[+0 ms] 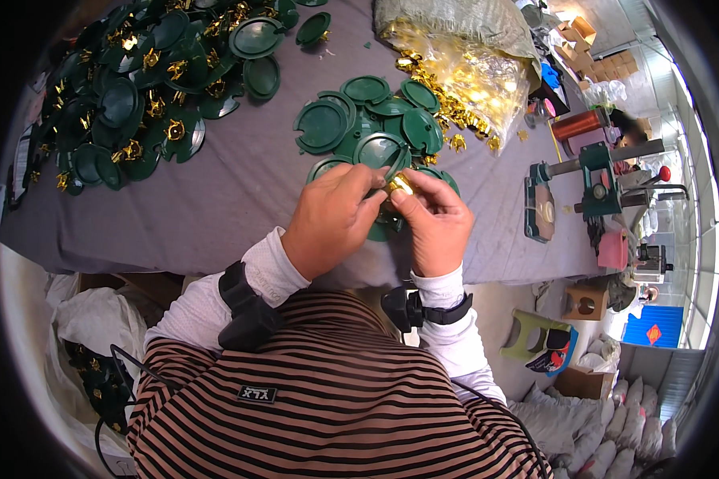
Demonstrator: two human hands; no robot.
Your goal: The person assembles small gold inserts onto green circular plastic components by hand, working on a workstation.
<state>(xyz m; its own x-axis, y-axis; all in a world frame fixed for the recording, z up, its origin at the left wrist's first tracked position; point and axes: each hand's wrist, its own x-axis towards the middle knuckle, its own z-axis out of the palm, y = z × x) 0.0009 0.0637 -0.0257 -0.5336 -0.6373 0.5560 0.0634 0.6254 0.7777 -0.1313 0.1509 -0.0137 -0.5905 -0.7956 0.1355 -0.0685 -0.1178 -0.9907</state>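
Glossy gold metallic-looking piece (401, 184), highlights bright, partly hidden, pinched in grip of right hand (436, 223), above near side of heap of round dark-green discs (324, 125). Left hand (330, 214) just beside piece; cannot tell what its grip holds.

Your bare hands (331, 215): two | black wrist straps (447, 310): two | shiny gold-coloured clip (403, 184) in your grasp: one | round green plastic discs (321, 128) nearest you: at least ten, overlapping | green-and-gold heap (118, 102) leftward: uncountable | grey cloth-covered table (216, 215): one | pale woven sack (467, 24): one
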